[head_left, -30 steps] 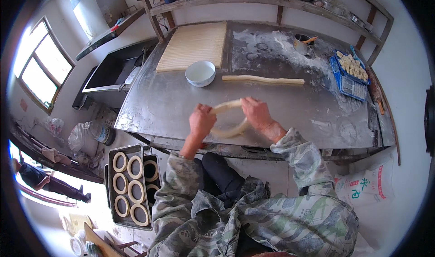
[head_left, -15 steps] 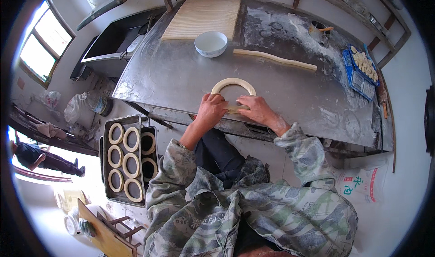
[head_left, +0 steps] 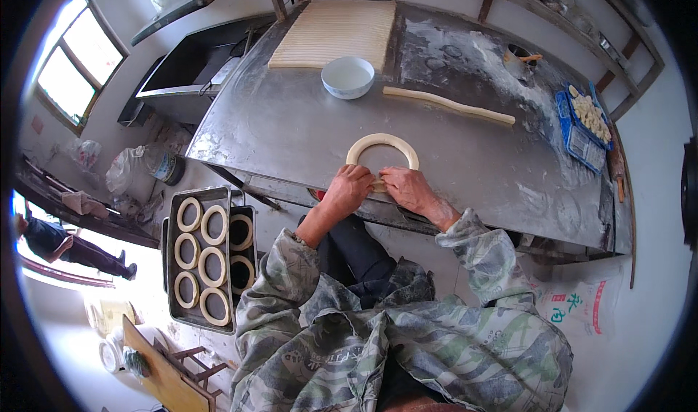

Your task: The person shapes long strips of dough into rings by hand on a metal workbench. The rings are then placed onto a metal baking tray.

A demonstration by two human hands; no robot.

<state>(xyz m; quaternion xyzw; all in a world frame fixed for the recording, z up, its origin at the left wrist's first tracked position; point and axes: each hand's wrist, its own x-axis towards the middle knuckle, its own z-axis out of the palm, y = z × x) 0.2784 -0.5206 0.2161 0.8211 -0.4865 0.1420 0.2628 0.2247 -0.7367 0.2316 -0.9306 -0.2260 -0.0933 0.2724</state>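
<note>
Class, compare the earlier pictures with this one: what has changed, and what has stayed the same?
The dough ring, a blurred loop between the hands at first, now lies on the table. The left hand and right hand have moved to its near side and closer together; neither has visibly let go. The bowl, dough strip and tray of six rings stay put.

Bowl (head_left: 348, 78) behind dough ring (head_left: 382, 139)
</note>
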